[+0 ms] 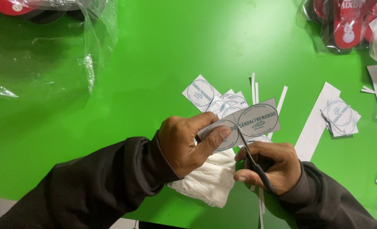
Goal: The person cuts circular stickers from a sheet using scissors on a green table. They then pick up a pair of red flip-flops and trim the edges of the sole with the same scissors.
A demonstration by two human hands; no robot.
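My left hand (188, 142) pinches a grey paper strip of round printed labels (256, 121), thumb pressed on its left label. My right hand (271, 167) grips black scissors (254, 163), whose blades point up into the strip between the two labels. A heap of cut square labels (214, 99) lies on the green table (154, 63) just beyond the strip. Crumpled white cloth (209, 180) sits under my left hand.
White paper offcuts (317, 121) and thin strips (253, 87) lie to the right, beside a second small pile of labels (340, 116). Clear plastic bags (48, 55) lie at the far left. Bagged red sandals (349, 21) sit at the top right.
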